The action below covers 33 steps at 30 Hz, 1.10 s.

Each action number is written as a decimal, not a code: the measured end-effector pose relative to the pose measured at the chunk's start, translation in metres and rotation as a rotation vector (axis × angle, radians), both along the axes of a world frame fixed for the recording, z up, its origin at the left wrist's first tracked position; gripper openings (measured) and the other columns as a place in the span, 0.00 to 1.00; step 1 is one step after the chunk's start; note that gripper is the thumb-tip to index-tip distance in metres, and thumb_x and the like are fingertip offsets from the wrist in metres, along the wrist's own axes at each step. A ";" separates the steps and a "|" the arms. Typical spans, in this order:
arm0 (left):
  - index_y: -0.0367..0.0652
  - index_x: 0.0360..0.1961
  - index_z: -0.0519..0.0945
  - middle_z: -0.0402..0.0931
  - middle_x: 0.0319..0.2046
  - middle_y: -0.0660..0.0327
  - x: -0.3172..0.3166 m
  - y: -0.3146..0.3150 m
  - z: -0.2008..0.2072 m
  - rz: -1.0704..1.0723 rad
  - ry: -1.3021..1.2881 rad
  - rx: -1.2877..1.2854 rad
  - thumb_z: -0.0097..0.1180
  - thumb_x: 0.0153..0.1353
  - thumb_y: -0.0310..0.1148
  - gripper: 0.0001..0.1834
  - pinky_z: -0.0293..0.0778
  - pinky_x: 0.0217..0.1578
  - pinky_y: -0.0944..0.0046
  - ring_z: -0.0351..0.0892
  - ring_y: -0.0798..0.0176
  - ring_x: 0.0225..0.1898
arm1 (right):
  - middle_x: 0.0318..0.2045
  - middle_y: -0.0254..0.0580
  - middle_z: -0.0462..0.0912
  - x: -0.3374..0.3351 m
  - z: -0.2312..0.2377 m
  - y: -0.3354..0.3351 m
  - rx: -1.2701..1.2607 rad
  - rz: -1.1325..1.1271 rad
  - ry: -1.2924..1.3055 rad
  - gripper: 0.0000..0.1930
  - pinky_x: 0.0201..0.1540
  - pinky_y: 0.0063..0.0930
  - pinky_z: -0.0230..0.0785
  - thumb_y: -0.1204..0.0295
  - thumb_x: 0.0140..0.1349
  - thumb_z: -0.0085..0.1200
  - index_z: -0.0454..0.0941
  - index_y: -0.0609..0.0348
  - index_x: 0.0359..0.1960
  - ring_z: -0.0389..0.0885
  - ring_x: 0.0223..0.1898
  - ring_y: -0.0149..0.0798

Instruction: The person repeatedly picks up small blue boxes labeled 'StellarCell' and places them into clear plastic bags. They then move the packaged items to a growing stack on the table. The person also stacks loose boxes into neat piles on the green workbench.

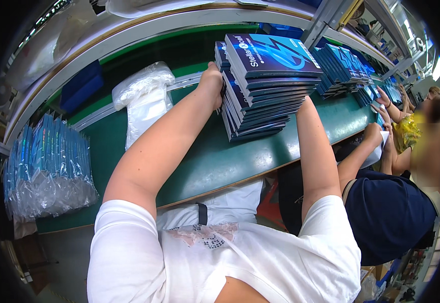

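A tall stack of flat dark-blue boxes (270, 83) with a light-blue lightning design on the top one stands in front of me. Its layers are slightly uneven. My left hand (211, 86) is closed against the stack's left side, its fingers mostly hidden behind the boxes. On the right side, my right hand (305, 103) presses against the stack; the boxes cover most of it. Part of another pile of the same boxes (221, 54) shows just behind, at the left.
Clear plastic bags (147, 96) lie on the green table (200, 166), left of the stack. Bagged boxes (48, 161) stand at the far left. More box stacks (338, 68) line the table's right. Co-workers sit there, one in a navy garment (389, 212). A shelf edge (144, 25) runs above.
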<state>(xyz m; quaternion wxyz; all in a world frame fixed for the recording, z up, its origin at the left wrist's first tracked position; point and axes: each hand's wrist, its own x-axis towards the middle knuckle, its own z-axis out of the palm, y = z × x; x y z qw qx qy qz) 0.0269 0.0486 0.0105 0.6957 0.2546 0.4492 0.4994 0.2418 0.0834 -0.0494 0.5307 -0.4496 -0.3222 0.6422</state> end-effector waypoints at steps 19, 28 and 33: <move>0.39 0.55 0.66 0.73 0.45 0.54 0.012 -0.009 -0.050 0.058 -0.248 0.353 0.24 0.69 0.52 0.30 0.70 0.49 0.63 0.74 0.62 0.45 | 0.45 0.39 0.77 -0.010 -0.031 -0.068 0.137 -0.157 0.142 0.26 0.50 0.35 0.69 0.48 0.65 0.39 0.72 0.58 0.50 0.74 0.47 0.38; 0.38 0.56 0.65 0.68 0.53 0.53 0.006 -0.053 -0.037 0.209 -0.111 0.272 0.31 0.66 0.57 0.33 0.65 0.53 0.59 0.68 0.58 0.54 | 0.43 0.37 0.78 0.007 -0.025 -0.047 0.082 -0.056 0.149 0.23 0.48 0.38 0.69 0.51 0.65 0.40 0.73 0.57 0.48 0.75 0.46 0.38; 0.38 0.52 0.67 0.69 0.48 0.54 -0.026 -0.132 -0.068 0.104 0.212 0.122 0.45 0.65 0.47 0.24 0.69 0.45 0.60 0.69 0.63 0.49 | 0.45 0.37 0.77 0.049 -0.018 -0.002 0.153 0.060 0.154 0.24 0.50 0.38 0.67 0.51 0.65 0.38 0.71 0.57 0.50 0.74 0.48 0.38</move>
